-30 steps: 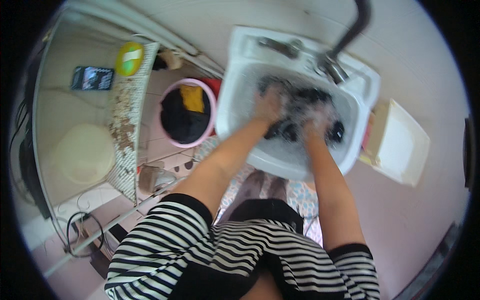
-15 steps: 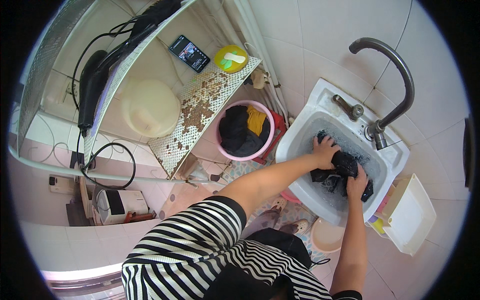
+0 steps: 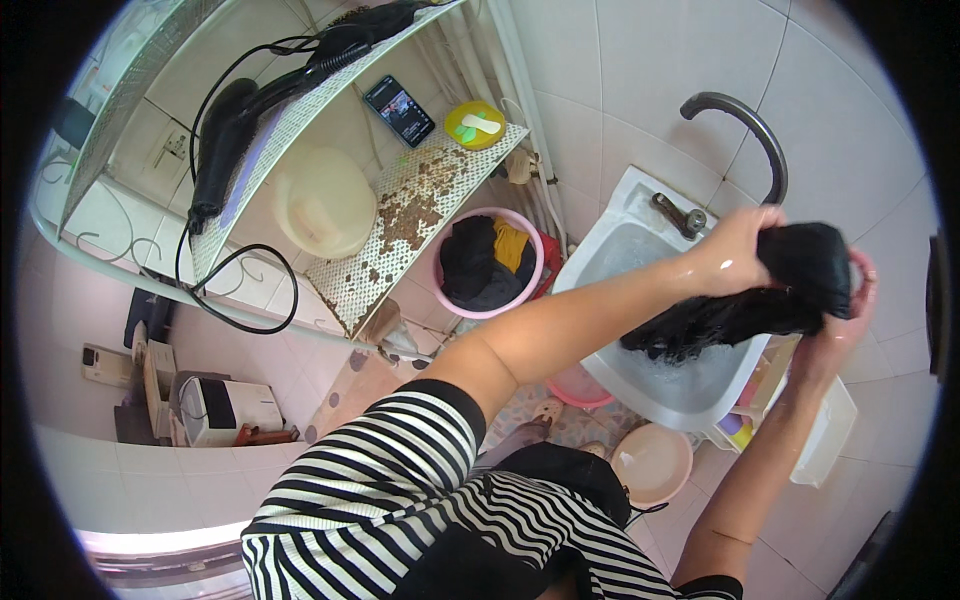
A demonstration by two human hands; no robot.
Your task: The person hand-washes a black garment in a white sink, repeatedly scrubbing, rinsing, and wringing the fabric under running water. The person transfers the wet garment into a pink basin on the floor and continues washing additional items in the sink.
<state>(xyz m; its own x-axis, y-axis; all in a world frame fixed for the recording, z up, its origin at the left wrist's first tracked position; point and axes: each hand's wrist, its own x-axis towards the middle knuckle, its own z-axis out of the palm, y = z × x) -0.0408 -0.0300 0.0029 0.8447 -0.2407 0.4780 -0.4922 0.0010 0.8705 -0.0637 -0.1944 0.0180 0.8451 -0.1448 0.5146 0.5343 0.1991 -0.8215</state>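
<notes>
A wet black garment [image 3: 800, 268] is stretched between my two hands above the white sink [image 3: 690, 412]. My left hand [image 3: 733, 250] is closed on its upper left part, close to the tap's spout. At the right end my right hand [image 3: 846, 310] grips the cloth, fingers wrapped round its edge. The garment's lower part hangs down to the left into the soapy water [image 3: 625, 262]. Which kind of garment it is, I cannot tell.
Behind the sink rises a curved dark tap [image 3: 768, 135], with a handle [image 3: 680, 214] beside it. A pink basin [image 3: 541, 262] of dark and yellow clothes stands under a rusty shelf [image 3: 410, 205] holding a phone [image 3: 399, 112]. A pale basin [image 3: 652, 465] and a cream plastic rack [image 3: 825, 440] are below the sink.
Both hands have lifted the black garment up and to the right, out of the sink's water. Half a second ago they were pressing it down in the basin.
</notes>
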